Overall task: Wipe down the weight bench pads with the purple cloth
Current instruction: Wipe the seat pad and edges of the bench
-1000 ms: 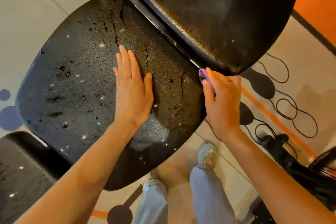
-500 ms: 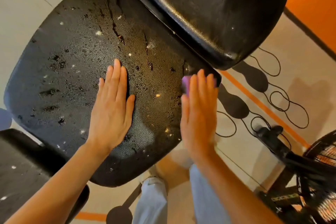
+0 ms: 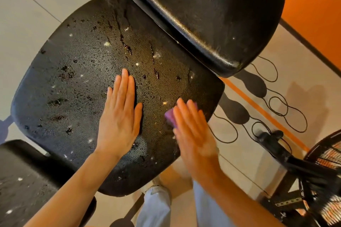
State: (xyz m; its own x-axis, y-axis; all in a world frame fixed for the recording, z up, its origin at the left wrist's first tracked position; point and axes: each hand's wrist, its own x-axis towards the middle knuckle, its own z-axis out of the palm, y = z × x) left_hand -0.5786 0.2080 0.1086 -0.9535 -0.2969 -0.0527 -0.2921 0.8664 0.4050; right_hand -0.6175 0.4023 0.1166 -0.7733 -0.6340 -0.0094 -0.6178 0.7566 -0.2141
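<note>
A wide black bench pad (image 3: 77, 83), cracked and flecked with white bits, fills the middle of the view. My left hand (image 3: 120, 116) lies flat on it, fingers together, holding nothing. My right hand (image 3: 191, 131) is blurred with motion near the pad's right edge and presses the purple cloth (image 3: 170, 116) against the surface; only a corner of the cloth shows at my fingers. A second black pad (image 3: 212, 14) rises behind at the upper right. A third pad (image 3: 22, 180) sits at the lower left.
A black fan (image 3: 324, 171) with a wire grille stands on the floor at the lower right. Thin black cord loops (image 3: 280, 108) lie on the floor beside the bench. An orange wall (image 3: 313, 5) is at the right. My legs and a shoe (image 3: 156, 199) show below the pad.
My right hand has slid with the cloth from the pad's far right corner toward me along the right edge. My left hand has stayed flat on the pad, and the view has shifted.
</note>
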